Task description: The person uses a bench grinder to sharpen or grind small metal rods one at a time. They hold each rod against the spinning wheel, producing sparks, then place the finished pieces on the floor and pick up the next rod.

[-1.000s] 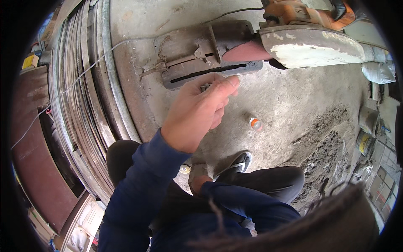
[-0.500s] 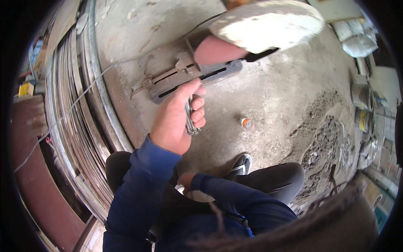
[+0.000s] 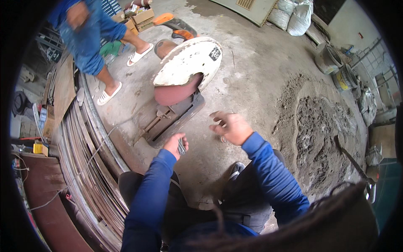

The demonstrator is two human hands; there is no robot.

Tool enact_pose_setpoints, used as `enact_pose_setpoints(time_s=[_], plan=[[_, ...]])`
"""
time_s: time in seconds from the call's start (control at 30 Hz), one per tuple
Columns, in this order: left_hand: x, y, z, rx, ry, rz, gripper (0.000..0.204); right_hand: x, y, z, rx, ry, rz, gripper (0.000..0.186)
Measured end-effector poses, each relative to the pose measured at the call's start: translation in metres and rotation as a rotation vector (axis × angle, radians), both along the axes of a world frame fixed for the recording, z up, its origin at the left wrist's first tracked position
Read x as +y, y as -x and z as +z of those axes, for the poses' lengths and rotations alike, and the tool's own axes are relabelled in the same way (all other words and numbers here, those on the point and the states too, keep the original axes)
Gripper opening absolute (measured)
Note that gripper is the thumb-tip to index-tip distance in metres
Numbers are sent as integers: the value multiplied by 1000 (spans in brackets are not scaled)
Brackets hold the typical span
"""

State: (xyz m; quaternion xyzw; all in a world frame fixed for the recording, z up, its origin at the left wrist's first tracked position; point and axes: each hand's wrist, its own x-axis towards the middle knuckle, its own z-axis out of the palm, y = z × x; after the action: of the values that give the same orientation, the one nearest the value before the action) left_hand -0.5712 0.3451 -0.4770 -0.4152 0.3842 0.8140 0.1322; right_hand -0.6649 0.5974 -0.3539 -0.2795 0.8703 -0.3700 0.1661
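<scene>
Two bare hands at work above a concrete floor, seen from the worker's head. The left hand, at the centre of the frame, has its fingers curled around a small bundle of metal rods; the right hand, right of centre, is held apart with fingers loosely spread and bent, nothing visible in its grasp. Good handling would probably mean keeping the bundle snug in the palm with the ends together, so that no piece slips out, and presenting one end for the other hand to take singly. The left hand lies near the base of the cut-off saw, so the knuckles are best kept well away from the red disc, and the sleeves clear of it. Hard to make out: the number and full length of the rods, largely covered by fingers and palm; a small rounded outline just below the right hand, too indistinct to name; and the upper part of the disc, covered by the guard. A second person, upper left, is cut off by the edge of the view, and the fisheye rim bends the long bars at left.
</scene>
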Motion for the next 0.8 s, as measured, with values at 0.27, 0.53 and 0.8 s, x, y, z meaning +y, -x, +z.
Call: enact_pose_setpoints(time_s=[0.27, 0.53, 0.8], plan=[[49, -40, -170, -283, 269, 57, 21, 54, 22, -18, 54, -84, -323, 34], [54, -26, -241, -335, 534, 19, 36, 16, 51, -36, -23, -175, -113, 38], [18, -30, -241, -478, 767, -159, 36, 21, 52, -41, 43, -191, -115, 38]])
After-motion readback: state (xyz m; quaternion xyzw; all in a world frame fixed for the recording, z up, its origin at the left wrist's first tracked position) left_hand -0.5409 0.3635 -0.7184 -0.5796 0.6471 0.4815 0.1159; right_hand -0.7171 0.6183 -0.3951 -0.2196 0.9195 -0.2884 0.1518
